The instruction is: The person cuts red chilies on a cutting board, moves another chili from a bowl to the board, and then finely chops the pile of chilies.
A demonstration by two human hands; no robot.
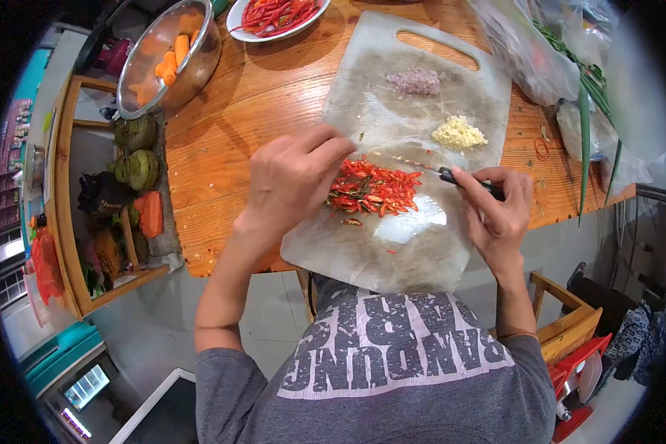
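Observation:
My right hand (498,214) is closed around the black handle of a knife (472,186). Its thin blade, with red bits along it, points left above the board. Below the blade lies a pile of sliced red chilies (377,189) on a worn white cutting board (399,259). My left hand (297,172) hovers at the pile's left edge, fingers pinched together near the blade's tip; whatever they may hold is hidden. Farther up the board sit a small heap of minced shallot (416,81) and a heap of minced garlic (459,132).
A metal bowl of carrots (172,63) and a white plate of whole red chilies (277,16) stand at the back left of the wooden table (222,177). Plastic bags (533,59) and green onions (586,111) lie on the right. A red rubber band (542,150) is near them.

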